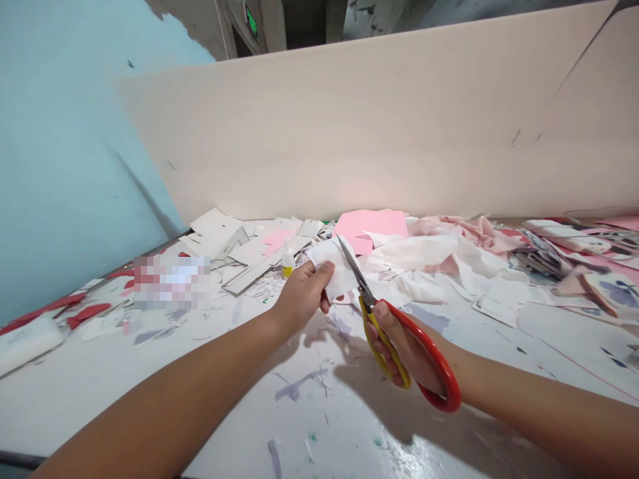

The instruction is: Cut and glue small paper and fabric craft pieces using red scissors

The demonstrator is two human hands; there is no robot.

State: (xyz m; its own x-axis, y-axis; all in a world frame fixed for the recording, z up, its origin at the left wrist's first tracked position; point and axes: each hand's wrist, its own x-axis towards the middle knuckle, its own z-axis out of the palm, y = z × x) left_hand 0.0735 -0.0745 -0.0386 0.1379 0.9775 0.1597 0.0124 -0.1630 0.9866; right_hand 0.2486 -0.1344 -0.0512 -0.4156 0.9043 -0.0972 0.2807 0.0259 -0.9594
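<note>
Scissors (pixel 368 297) in the right hand (pixel 398 336), fingers curled round the handles (pixel 444 367); left hand (pixel 302 293) pinches the white sheet (pixel 341 283), raised over the surface (pixel 124 362) beside the blades (pixel 352 263). Can't tell whether they're biting. Best cut, I'd judge: sheet taut, left fingers clear of the blade line.

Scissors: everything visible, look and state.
The scissors have silvery, metal-looking blades, a large red handle and a yellow handle, both plastic-looking. They sit in the grip of the right hand, above the table, tips angled away from the person and leftward. The handles stand apart; the blades look nearly together, though their exact gap is unclear. The blades overlap the white piece's edge in view; contact can't be told.
</note>
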